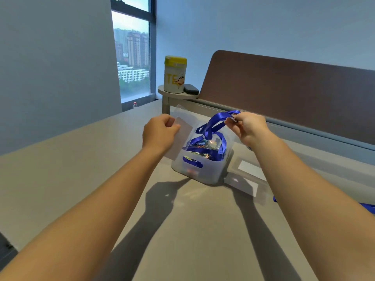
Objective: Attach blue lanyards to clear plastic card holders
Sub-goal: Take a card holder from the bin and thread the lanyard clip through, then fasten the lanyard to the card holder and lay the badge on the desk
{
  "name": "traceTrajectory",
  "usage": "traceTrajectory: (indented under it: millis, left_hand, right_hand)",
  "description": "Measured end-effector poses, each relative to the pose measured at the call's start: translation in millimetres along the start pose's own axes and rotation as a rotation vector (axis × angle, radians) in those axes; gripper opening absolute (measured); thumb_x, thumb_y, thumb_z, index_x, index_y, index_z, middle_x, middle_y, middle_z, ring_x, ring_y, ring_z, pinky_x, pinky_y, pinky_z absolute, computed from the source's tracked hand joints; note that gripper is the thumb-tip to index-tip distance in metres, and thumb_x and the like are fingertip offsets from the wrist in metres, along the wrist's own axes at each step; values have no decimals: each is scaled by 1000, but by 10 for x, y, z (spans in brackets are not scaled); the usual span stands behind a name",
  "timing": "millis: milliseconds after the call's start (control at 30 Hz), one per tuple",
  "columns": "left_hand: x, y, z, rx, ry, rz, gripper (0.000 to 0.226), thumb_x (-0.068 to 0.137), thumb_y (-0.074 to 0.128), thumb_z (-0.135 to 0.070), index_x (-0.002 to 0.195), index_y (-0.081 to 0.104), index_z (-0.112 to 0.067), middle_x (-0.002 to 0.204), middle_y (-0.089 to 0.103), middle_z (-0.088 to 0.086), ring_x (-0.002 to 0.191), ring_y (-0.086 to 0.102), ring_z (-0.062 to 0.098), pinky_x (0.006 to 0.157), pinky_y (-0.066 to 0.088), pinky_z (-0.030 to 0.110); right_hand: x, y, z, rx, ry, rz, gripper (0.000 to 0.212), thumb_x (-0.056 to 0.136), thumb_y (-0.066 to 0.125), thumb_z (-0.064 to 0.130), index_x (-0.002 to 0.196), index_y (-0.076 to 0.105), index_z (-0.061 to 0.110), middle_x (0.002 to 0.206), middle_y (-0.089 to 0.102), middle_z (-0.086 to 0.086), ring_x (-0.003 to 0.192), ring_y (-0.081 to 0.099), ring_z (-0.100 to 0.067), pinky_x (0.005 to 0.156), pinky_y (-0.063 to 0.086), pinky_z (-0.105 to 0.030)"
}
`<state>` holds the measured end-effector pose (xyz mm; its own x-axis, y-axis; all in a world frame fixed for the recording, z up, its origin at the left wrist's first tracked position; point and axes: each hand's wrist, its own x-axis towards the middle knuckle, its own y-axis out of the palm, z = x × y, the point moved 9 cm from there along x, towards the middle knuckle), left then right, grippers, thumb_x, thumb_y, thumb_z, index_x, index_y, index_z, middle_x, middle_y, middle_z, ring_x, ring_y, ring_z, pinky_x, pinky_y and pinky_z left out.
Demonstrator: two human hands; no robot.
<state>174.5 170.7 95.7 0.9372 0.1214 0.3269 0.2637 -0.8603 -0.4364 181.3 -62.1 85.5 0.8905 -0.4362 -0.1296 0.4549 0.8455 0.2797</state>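
Blue lanyard (213, 126): woven ribbon, lifted above the bin; upper end pinched at its dark clip by the right hand, the loop trailing down into the bin among others.
Clear card holder (180, 134): transparent sleeve with a white insert, held up at the bin's left edge, tilted; its top reaches above the left hand.
Left hand (159, 133): fingers curled, gripping the holder along its left side.
Right hand (248, 126): thumb and fingers pinched on the lanyard's clip end; the clip is mostly hidden, so open or closed cannot be told.
Gap between the two: clip and holder are apart, with the bin's opening below them.
Bin (200, 173): translucent plastic box on the counter, holding more blue lanyards and some small items too blurred to name.
Spare holders (246, 175): clear sleeves with white cards lying flat on the counter, just right of the bin.
Loose ribbon (367, 206): blue, at the counter's right edge.
Counter (81, 169): pale, matte surface.
Background: yellow-lidded canister (175, 75) and a dark case (191, 89) on a small round shelf; window (132, 57) behind.
Step in hand (judged): bringing the clip to the holder's top slot.
Handling advice: steady the holder by its edges with the slot facing the clip, lift the ribbon clear of the tangle first, then hook through the slot.
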Motion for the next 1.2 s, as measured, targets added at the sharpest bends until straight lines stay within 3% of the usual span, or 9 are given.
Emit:
traceTrajectory:
  millis: [67,167,267,333,400,600,1033,1133,1200]
  left_hand:
    - [79,41,73,2,-12,-5,26,91,52,-20,109,60,-4,118,61,16,87,46,19,73,40,30]
    - [166,65,174,19,-18,-16,25,91,52,-21,108,61,-5,117,62,15,87,47,18,72,40,29]
    - [201,81,201,54,6,-17,24,91,51,-20,107,61,-5,116,63,15,86,47,17,72,41,28]
    - [189,110,161,73,39,-8,24,91,51,-20,108,60,-6,117,63,14,87,47,16,73,43,27]
    - [137,137,60,80,83,-4,23,91,51,-20,109,60,-8,118,63,13,89,50,17,74,44,27]
    - [-288,401,-447,97,263,72,26,93,49,-16,115,60,-9,116,66,13,102,60,26,76,44,25]
    - [-2105,1763,-1389,129,680,408,34,94,41,-9,125,54,-14,120,64,13,104,60,30,87,48,37]
    - [-2379,2050,-1444,184,704,460,34,94,38,-9,123,54,-16,123,63,9,107,56,29,82,45,33]
    - [-2497,2184,-1479,219,712,482,35,93,37,-6,122,55,-14,121,63,8,107,55,29,75,40,31]
  right_hand:
    - [152,30,-134,-228,-25,-42,20,89,49,-4,71,55,3,75,58,-12,49,65,-16,52,58,-20]
    - [306,118,-254,-916,-208,-93,19,89,52,1,106,62,-2,97,63,-16,90,66,-30,83,57,-38]
    - [261,415,-463,-1328,-340,147,39,90,50,6,128,52,7,127,58,-16,113,55,-32,91,47,-37]
    - [182,499,-569,-1488,-363,298,44,91,48,10,134,47,14,133,55,-12,116,52,-30,84,44,-33]
    - [92,459,-555,-1529,-376,342,43,93,45,13,135,47,19,135,53,-10,116,52,-29,79,41,-30]
    - [-332,-175,-214,-1434,-357,205,35,91,46,8,123,59,11,131,59,-12,115,56,-29,97,47,-40]
    - [-1489,-2923,-124,-1437,-52,-229,35,91,46,9,123,59,9,129,60,-14,115,56,-29,96,43,-37]
    - [-1645,-3442,-196,-1452,13,-334,40,91,44,9,130,52,9,139,50,-13,123,50,-30,101,40,-38]
    - [-1689,-3704,-258,-1493,45,-369,31,91,44,10,119,55,7,129,54,-14,112,54,-31,92,44,-39]
